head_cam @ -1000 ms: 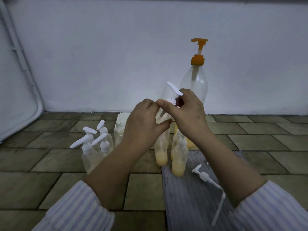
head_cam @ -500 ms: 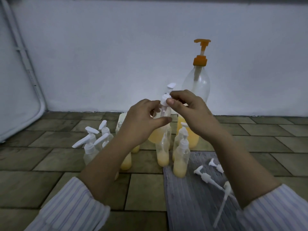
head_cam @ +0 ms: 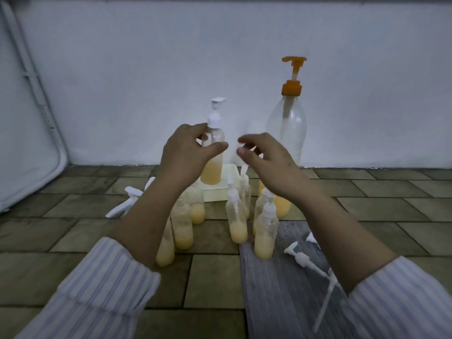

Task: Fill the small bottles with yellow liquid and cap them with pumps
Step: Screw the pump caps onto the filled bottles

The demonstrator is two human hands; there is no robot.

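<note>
My left hand [head_cam: 188, 152] grips a small clear bottle [head_cam: 212, 167] holding yellow liquid, raised upright above the floor; a white pump cap [head_cam: 215, 116] sits on its neck. My right hand [head_cam: 266, 157] hovers just right of it, fingers loosely curled, holding nothing. Below stand several small bottles with yellow liquid: capped ones [head_cam: 236, 216] by the grey cloth, uncapped ones [head_cam: 182, 223] behind my left forearm. A tall clear bottle [head_cam: 286, 133] with an orange pump stands at the right rear, yellow liquid at its bottom.
Loose white pumps [head_cam: 299, 258] lie on a grey ribbed cloth [head_cam: 281, 294] at the lower right. More pump heads [head_cam: 129, 199] show left of my arm. A pale tray [head_cam: 220, 189] sits by the white wall. The floor is brown tile.
My right hand has let go of the pump cap and moved away to the right. The bottle now stands upright in my left hand, capped. The camera view has shifted slightly.
</note>
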